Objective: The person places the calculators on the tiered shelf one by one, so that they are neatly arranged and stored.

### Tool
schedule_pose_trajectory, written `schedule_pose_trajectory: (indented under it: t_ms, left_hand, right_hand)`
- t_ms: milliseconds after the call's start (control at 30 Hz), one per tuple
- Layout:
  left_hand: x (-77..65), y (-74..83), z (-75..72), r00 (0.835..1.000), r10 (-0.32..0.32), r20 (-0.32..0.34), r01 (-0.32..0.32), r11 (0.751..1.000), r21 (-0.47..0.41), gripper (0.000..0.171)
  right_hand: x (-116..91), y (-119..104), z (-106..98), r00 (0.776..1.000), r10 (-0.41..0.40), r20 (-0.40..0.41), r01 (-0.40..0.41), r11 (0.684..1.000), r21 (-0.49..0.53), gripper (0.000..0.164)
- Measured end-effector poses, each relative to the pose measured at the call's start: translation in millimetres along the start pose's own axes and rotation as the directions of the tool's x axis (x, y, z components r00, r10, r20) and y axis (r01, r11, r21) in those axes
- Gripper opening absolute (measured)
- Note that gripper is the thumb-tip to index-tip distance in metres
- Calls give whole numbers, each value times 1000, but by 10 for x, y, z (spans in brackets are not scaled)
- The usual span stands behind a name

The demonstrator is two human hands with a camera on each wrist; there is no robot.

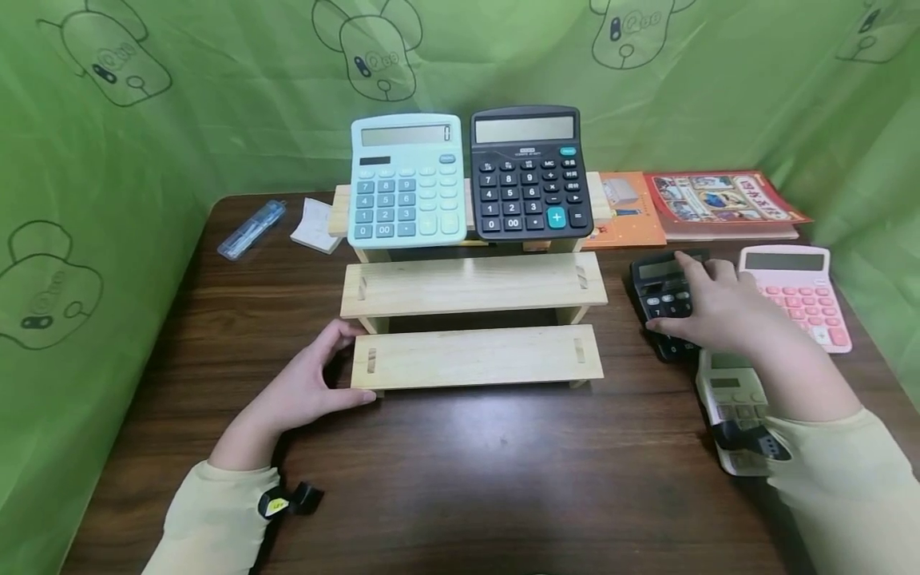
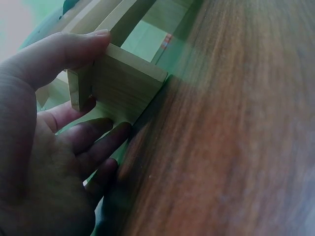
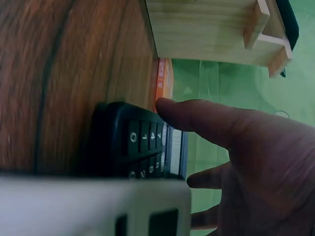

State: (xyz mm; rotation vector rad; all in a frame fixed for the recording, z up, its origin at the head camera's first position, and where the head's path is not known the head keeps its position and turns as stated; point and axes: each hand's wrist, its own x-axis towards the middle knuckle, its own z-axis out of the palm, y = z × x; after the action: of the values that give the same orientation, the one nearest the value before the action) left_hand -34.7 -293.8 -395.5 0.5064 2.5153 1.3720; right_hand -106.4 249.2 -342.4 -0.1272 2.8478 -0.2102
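A three-step wooden stand (image 1: 474,355) stands mid-table. My left hand (image 1: 309,385) grips the left end of its lowest step, thumb at the front corner, fingers around the end panel (image 2: 128,81). On the top step lean a light blue calculator (image 1: 406,180) and a black calculator (image 1: 532,180). My right hand (image 1: 729,311) hovers over a smaller black calculator (image 1: 664,299) lying on the table, fingers spread, thumb near its left edge; contact is unclear. A pink calculator (image 1: 798,291) lies right of it. Below, partly hidden by my right forearm, is a pale calculator (image 1: 736,399).
Behind the stand on the right lie an orange booklet (image 1: 625,216) and a red-covered book (image 1: 726,200). At the back left are a blue clear packet (image 1: 251,230) and white paper slips (image 1: 315,225). Green cloth (image 1: 237,120) hangs around the table (image 1: 503,479).
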Motion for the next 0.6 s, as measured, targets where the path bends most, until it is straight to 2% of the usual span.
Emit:
schedule_pose_trajectory:
  t_ms: [133,367,600]
  left_hand:
    - [9,-10,8,1000,-1,-2,1,1000,4,72]
    - [0,-7,12,1000,-7,-2,7,1000,1,71]
    - [-7,3,16,1000,-6,-5,6,1000,8,72]
  right_hand:
    - [9,-81,8,1000,0,10,0,1000,-10,124]
    - [53,-174,14,1000,18,21,-17,999,-38,136]
    - [96,-229,61,994,54,93,-47,996,-72,140]
